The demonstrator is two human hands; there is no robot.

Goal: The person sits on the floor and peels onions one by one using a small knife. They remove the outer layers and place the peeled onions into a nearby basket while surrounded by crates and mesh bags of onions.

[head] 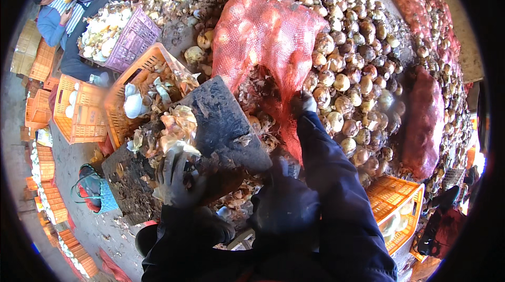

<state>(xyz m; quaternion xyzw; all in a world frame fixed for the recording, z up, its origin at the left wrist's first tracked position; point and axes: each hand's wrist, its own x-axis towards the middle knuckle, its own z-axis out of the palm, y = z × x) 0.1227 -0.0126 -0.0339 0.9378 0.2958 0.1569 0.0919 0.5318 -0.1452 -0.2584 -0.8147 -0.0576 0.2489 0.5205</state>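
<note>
My left hand (177, 181), in a grey work glove, lies over the dark board (221, 120) with its fingers extended against a clump of loose onion skins (179, 124). My right hand (307, 102), partly hidden by its sleeve, grips the edge of a red mesh sack (268, 29). Onions fill the upper part of this sack, while its lower edge hangs slack toward me. At the board's far left edge stands an orange plastic crate (114, 100) holding skins and a peeled white onion (133, 105).
Loose unpeeled onions (355, 84) cover the floor to the right, with another filled mesh sack (424, 124) among them. An orange crate (394, 195) of peeled onions stands at lower right. A seated person (65, 9) works at upper left beside a purple crate (132, 37).
</note>
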